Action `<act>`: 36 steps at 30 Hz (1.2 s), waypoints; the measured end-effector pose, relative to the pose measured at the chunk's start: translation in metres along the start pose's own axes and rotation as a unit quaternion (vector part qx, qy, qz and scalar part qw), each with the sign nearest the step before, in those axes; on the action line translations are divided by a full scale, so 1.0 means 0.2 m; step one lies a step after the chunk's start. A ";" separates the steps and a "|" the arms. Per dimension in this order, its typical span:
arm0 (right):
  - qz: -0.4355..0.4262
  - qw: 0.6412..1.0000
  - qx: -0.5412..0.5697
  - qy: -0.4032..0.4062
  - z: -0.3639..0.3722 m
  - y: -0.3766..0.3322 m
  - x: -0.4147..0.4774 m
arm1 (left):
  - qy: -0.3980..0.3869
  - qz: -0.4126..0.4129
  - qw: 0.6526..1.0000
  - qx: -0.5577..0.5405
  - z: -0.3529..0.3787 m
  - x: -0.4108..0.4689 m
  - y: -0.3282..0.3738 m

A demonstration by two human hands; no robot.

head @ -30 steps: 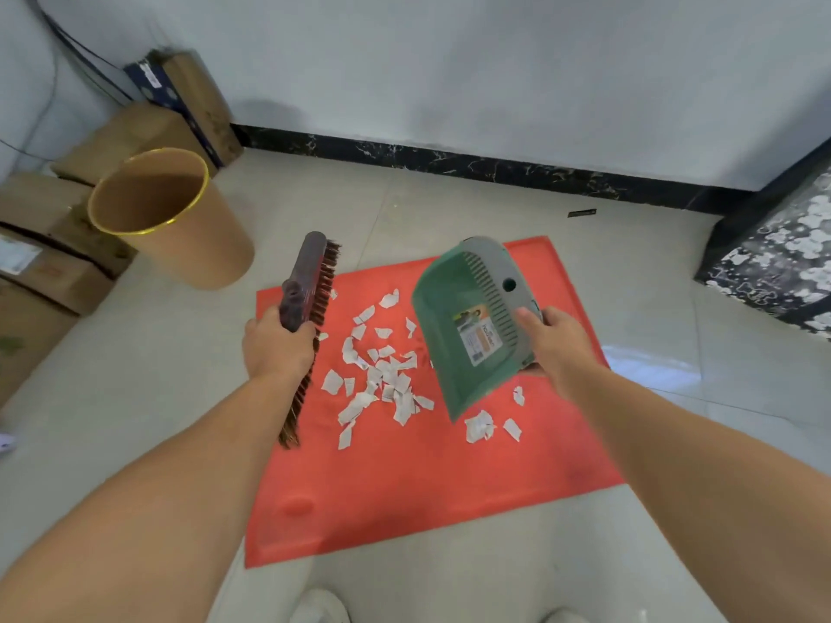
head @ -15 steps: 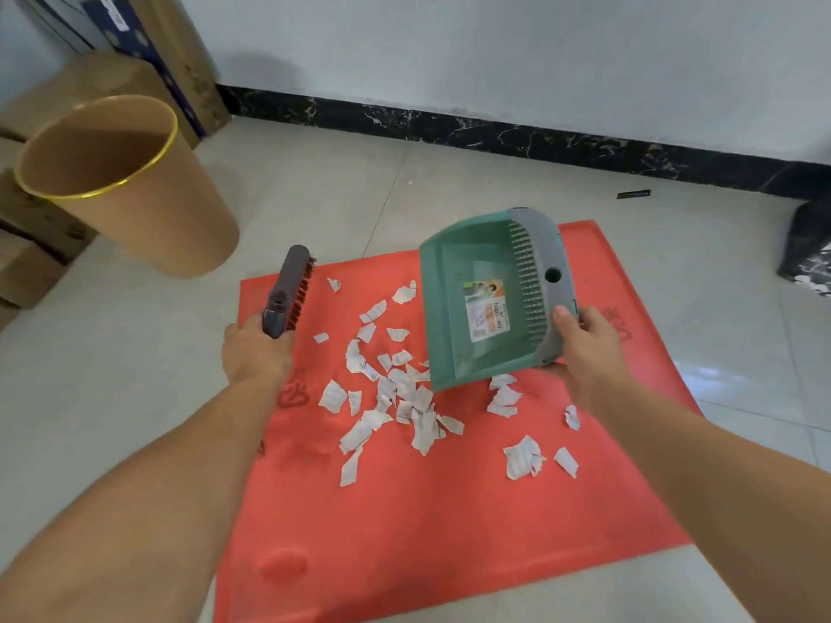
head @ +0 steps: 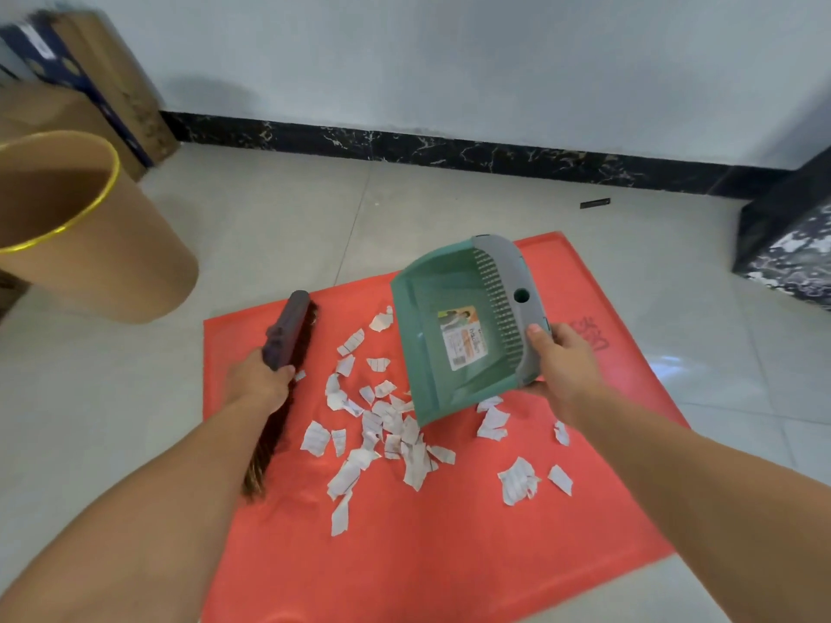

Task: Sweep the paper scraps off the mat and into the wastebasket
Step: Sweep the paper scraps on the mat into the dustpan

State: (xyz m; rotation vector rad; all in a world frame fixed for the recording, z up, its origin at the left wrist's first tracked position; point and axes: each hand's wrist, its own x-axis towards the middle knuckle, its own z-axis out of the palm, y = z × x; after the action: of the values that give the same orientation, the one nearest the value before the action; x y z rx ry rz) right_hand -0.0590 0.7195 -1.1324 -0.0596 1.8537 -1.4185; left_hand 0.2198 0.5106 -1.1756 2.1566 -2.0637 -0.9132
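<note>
White, lined paper scraps lie scattered across the middle of a red mat spread on a pale tiled floor. Most form a loose heap at the centre; a few lie apart toward the right side of the mat.

The right hand grips the grey back edge of a green dustpan, thumb on top and fingers curled underneath. The pan is held tilted above the mat, its open lip pointing down toward the heap. Inside it there is only a printed label stuck to the base; no scraps are in it.

The left hand is closed around the dark back of a hand brush at the left edge of the mat, bristles facing right toward the scraps. The forearm covers part of the brush, and whether the bristle tips touch the mat is hard to tell.

A tan wastebasket with a gold rim stands on the floor, off the mat to the far left. The frame edge cuts it off, and what shows of its inside is bare and shadowed.

Behind it lean blurred cardboard boxes. A small dark object, too small to identify, lies near the black skirting.
</note>
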 end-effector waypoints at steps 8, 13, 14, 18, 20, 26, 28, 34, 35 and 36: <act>0.006 1.000 0.009 -0.030 -0.10 0.02 0.07 | -0.028 0.039 0.999 0.024 0.09 -0.21 0.08; 0.004 1.000 0.018 -0.024 -0.19 0.01 0.15 | 0.074 0.061 0.995 -0.003 0.09 -0.31 0.03; 0.002 1.000 0.016 -0.022 -0.20 0.02 0.15 | 0.093 0.055 0.994 -0.007 0.10 -0.30 0.00; -0.008 1.000 -0.001 -0.026 -0.24 0.06 0.18 | 0.105 0.017 0.994 0.009 0.16 -0.23 -0.06; -0.018 1.000 -0.006 -0.021 -0.26 0.07 0.19 | 0.075 0.016 0.997 0.018 0.21 -0.24 -0.05; -0.015 0.998 0.064 0.013 -0.34 0.05 0.22 | 0.025 0.095 0.995 0.028 0.32 -0.35 0.00; -0.010 0.996 0.090 0.023 -0.36 0.03 0.23 | 0.038 0.107 0.993 0.018 0.32 -0.39 -0.02; -0.001 0.993 0.114 0.034 -0.39 0.05 0.24 | 0.151 0.068 0.986 0.015 0.20 -0.35 0.01; -0.001 0.993 0.113 0.037 -0.40 0.06 0.24 | 0.161 0.047 0.986 0.017 0.18 -0.33 0.02; 0.000 0.993 0.114 0.040 -0.41 0.06 0.24 | 0.163 0.022 0.986 0.025 0.16 -0.31 0.01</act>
State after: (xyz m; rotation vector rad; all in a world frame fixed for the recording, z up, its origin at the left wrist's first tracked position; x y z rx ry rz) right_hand -0.1365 0.7676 -1.1635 0.1124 1.7416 -1.6442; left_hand 0.2063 0.5793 -1.1772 2.1042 -1.9823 -0.4688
